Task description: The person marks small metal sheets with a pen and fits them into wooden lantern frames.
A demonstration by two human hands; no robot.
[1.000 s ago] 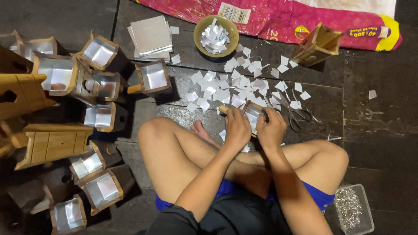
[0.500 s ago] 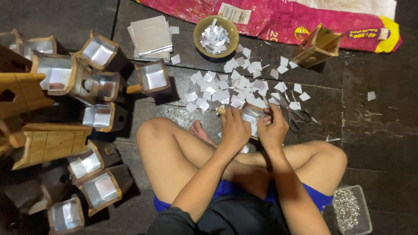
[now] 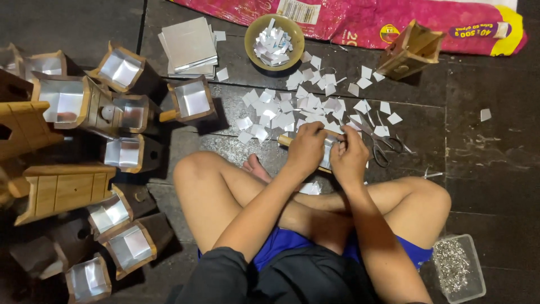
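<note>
Small wooden box (image 3: pixel 325 147), lined with silvery foil, is what we find between the two hands, held just above the floor in front of the crossed legs. We note the left hand (image 3: pixel 305 147) curled around its near end, where a short wooden peg sticks out, and the right hand (image 3: pixel 349 155) closed on its other side, fingertips pressing at the lining; both hands are together on the piece. Directly beyond the hands we record a scatter of white paper squares (image 3: pixel 281 112) on the dark floor, with scissors (image 3: pixel 382 147) lying just to the right of the right hand. Farther off stands a bowl (image 3: pixel 292 34) holding more cut pieces, a stack of silver sheets (image 3: pixel 188 48) beside it, and a pink sack (image 3: pixel 394 19) along the top edge. To the left we count many foil-lined wooden boxes (image 3: pixel 118 67). A clear tub of small metal bits (image 3: pixel 458 270) sits by the right knee.
</note>
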